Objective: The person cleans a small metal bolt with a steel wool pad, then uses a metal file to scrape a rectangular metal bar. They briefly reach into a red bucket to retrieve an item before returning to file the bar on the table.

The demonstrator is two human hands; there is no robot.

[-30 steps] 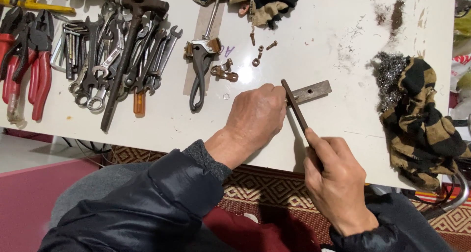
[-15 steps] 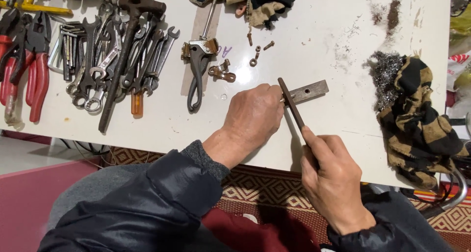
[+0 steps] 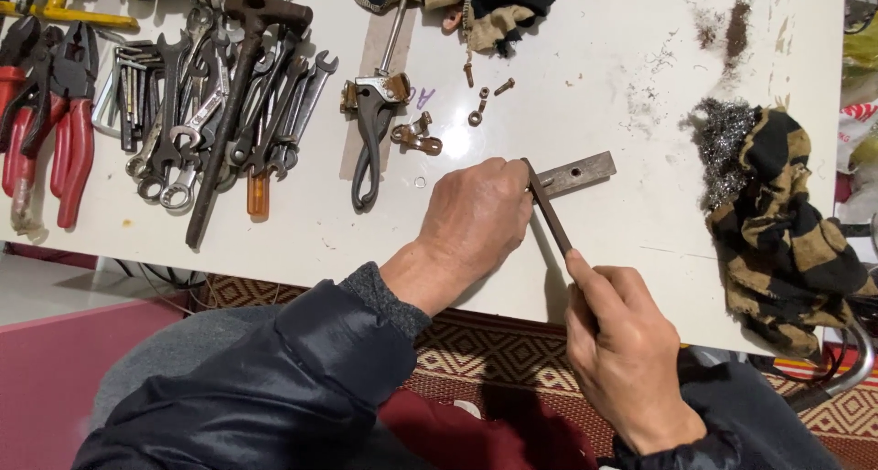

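My left hand (image 3: 476, 216) presses down on one end of a flat grey metal bar (image 3: 578, 171) with a hole in it, lying on the white table (image 3: 585, 58). My right hand (image 3: 622, 342) grips a dark flat file (image 3: 549, 209), index finger laid along it. The file's tip rests across the bar right beside my left fingertips. The part of the bar under my left hand is hidden.
A pile of spanners and a rusty hammer (image 3: 233, 86) lies at the left, next to red-handled pliers (image 3: 64, 113). A brake lever (image 3: 370, 122), small bolts and nuts (image 3: 480, 100), steel wool (image 3: 722, 145) and a striped rag (image 3: 786, 232) surround the work spot.
The file has slid back toward me along the bar; its tip, which reached past the bar, now sits at its near edge. My left hand stays put.
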